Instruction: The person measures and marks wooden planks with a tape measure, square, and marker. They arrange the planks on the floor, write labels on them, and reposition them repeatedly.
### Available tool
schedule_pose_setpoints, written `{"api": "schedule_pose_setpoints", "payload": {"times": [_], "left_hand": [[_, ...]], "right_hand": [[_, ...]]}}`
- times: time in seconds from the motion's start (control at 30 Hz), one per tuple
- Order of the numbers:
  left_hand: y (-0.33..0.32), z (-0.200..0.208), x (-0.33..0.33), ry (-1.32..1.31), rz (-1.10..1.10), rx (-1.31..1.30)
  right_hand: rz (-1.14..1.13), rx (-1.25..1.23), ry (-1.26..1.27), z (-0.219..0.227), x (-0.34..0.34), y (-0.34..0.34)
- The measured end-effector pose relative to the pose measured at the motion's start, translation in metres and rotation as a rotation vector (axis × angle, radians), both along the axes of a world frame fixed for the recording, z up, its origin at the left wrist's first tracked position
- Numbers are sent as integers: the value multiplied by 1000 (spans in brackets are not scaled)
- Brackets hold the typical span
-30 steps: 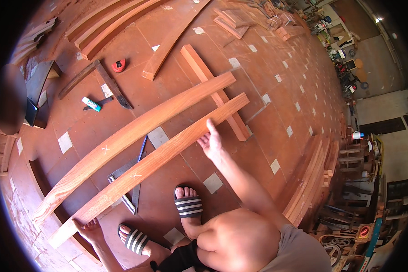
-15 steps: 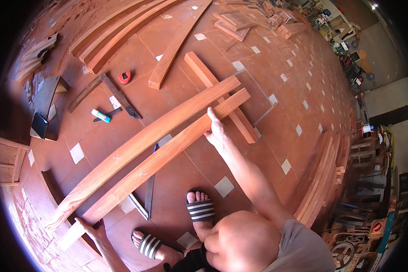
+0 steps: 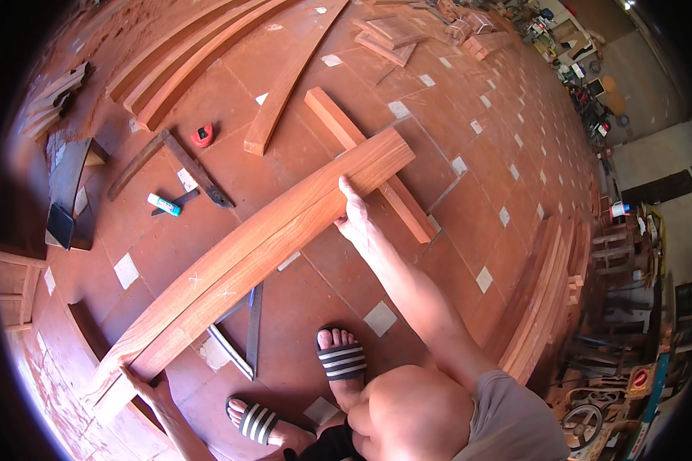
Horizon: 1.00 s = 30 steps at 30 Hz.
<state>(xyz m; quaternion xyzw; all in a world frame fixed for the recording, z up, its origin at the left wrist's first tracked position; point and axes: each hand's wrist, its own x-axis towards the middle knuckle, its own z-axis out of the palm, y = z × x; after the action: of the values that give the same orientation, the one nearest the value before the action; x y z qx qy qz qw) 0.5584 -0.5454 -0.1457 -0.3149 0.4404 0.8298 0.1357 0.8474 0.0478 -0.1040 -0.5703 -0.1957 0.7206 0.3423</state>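
Note:
Two long, slightly curved wooden beams lie side by side, running from lower left to upper right. The far beam (image 3: 238, 244) and the near beam (image 3: 277, 247) meet along a thin seam, each with a chalk cross. Toward the upper right end, my right hand (image 3: 356, 215) is closed on the near beam, thumb on top and fingers partly hidden beneath. My left hand (image 3: 152, 392) holds the same beam near its lower left end, with its fingers mostly underneath. A square wooden bar (image 3: 410, 209) lies crosswise under the right ends; a dark wooden strip (image 3: 90, 332) passes under the left ends.
A metal square (image 3: 254, 338) lies by my sandalled feet. Beyond the beams are a red tape measure (image 3: 202, 136), a glue tube (image 3: 164, 204) and a dark wooden angle (image 3: 196, 173). Curved timbers (image 3: 184, 65) lie farther off; stacked boards (image 3: 527, 300) are at right.
The gap between the two beams has closed: the near beam has moved against the far one, with both my hands on it. The whole view has shifted slightly.

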Motion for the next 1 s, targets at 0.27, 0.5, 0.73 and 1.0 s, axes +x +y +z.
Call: {"api": "schedule_pose_setpoints", "payload": {"times": [0.27, 0.5, 0.73, 1.0], "left_hand": [[-8, -16, 0, 45, -33, 120], [19, 7, 14, 46, 78, 63], [44, 42, 20, -99, 220, 71], [34, 18, 21, -98, 210, 18]], "right_hand": [[106, 72, 144, -1, 0, 2], [196, -16, 109, -21, 19, 30], [125, -61, 13, -38, 32, 65], [194, -29, -48, -21, 23, 44]]}}
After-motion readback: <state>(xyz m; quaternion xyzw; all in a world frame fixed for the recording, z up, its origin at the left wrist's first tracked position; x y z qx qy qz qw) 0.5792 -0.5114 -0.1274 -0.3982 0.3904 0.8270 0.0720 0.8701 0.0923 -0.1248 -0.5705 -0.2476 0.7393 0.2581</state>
